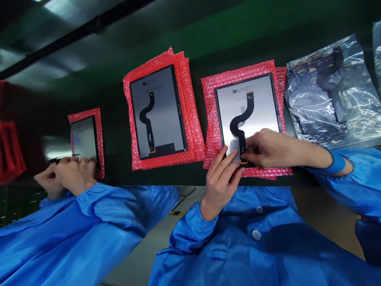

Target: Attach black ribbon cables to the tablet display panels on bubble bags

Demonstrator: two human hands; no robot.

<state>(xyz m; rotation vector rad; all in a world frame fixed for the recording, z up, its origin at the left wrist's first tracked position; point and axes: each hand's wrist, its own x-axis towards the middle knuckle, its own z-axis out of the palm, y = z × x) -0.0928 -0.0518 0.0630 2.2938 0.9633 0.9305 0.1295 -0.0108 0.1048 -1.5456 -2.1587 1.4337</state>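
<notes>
In front of me a display panel [263, 105] lies back side up on red bubble wrap [210, 115]. A black S-shaped flex cable [236, 124] runs down its silver back, with gold contacts at both ends. My left hand [219, 183] rests at the panel's lower left edge, fingers stretched out and apart. Reaching in from the right, my right hand [272, 149] has thumb and forefinger pinched at the cable's lower end. Its fingertips partly hide the connector there. A blue band [335, 162] circles my right wrist.
Left of my panel, a second panel [162, 119] with a similar cable lies on red bubble wrap. Clear plastic bags [354, 95] holding dark flex cables are at the right. Farther left, a co-worker's hands [73, 172] are over another panel [85, 137]. The dark table's [116, 176] front edge is close by.
</notes>
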